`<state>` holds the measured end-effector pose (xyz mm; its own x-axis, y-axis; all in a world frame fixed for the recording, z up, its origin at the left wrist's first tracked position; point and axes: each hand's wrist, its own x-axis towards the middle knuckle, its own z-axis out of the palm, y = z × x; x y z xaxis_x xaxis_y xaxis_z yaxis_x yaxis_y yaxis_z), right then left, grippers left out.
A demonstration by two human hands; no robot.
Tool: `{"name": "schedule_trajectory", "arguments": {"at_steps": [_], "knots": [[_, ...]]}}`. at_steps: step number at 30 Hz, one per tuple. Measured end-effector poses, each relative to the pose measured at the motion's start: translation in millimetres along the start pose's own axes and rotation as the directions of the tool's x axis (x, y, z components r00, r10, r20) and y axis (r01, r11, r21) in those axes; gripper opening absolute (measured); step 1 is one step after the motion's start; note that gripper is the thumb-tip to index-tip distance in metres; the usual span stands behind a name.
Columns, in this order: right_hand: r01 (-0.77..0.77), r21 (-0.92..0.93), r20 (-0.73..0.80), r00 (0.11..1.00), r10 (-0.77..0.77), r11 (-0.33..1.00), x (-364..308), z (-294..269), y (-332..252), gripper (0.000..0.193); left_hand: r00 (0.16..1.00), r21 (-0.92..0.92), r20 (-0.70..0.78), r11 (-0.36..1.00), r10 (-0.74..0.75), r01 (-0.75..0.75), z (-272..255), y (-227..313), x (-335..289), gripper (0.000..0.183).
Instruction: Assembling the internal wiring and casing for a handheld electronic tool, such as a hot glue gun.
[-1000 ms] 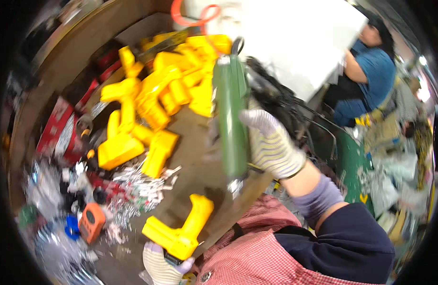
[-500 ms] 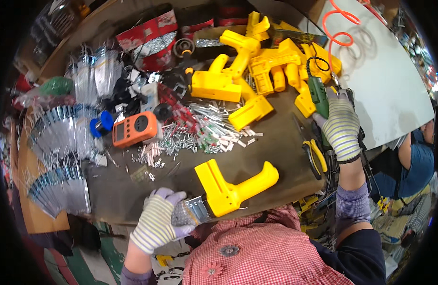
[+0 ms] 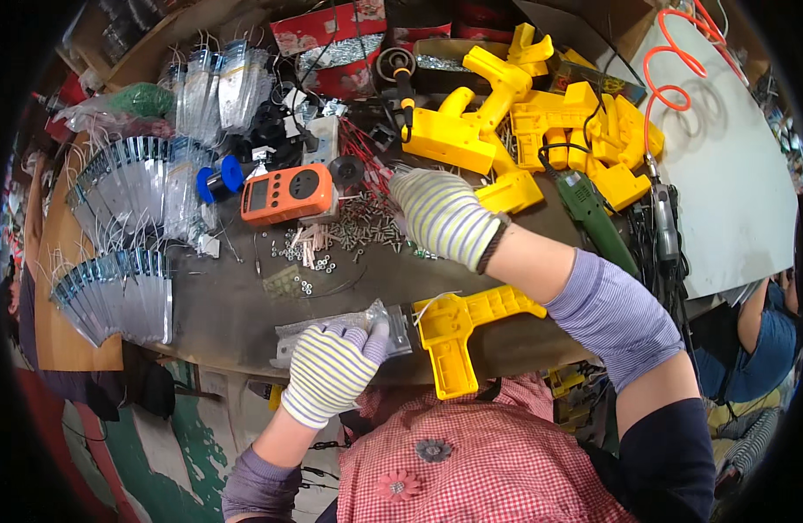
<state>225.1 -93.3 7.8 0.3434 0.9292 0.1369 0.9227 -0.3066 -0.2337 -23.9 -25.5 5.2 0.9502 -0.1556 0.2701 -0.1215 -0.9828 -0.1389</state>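
Gripping silvery part (image 3: 394, 329) with left hand (image 3: 333, 368) near table's front edge (image 3: 231, 353), cannot tell closure of right hand (image 3: 445, 213) over loose screws (image 3: 368, 230).

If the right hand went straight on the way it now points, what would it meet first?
The right hand would probably meet the red wires first, with the round black disc beyond, though depth is unclear.

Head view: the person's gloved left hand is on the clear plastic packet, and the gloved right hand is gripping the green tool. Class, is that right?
Not the grip: the head view shows the gloved right hand at the heap of small parts, apart from the green tool. The rest stands.
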Motion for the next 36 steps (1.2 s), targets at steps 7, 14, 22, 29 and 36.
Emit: {"name": "schedule_trajectory", "arguments": {"at_steps": [7, 14, 22, 29, 36], "knots": [[-0.131, -0.073, 0.008, 0.991, 0.131, 0.989, -6, -2, -6, 0.015, 0.945, -0.192, -0.3, 0.979, -0.129, 0.073, 3, -41, 53, 0.022], [-0.127, 0.047, -0.033, 0.991, 0.129, 0.991, -96, -49, 22, 0.026, 0.946, -0.053, -0.303, 0.993, -0.113, 0.102, 36, -121, 143, 0.016], [-0.429, 0.881, 0.312, 0.844, 0.436, 0.2, -159, -64, -7, 0.014, 0.993, 0.374, 0.052, 0.92, 0.106, -0.118, 61, -125, 181, 0.011], [0.057, 0.437, -0.111, 0.994, -0.01, 0.897, -161, -27, -14, 0.015, 0.944, -0.137, -0.329, 0.99, -0.025, -0.022, 48, -125, 164, 0.011], [0.074, 0.099, 0.009, 0.997, -0.075, 0.992, -153, -27, -29, 0.013, 0.798, -0.535, -0.53, 0.843, -0.286, -0.053, -7, -39, 118, 0.015]]}}
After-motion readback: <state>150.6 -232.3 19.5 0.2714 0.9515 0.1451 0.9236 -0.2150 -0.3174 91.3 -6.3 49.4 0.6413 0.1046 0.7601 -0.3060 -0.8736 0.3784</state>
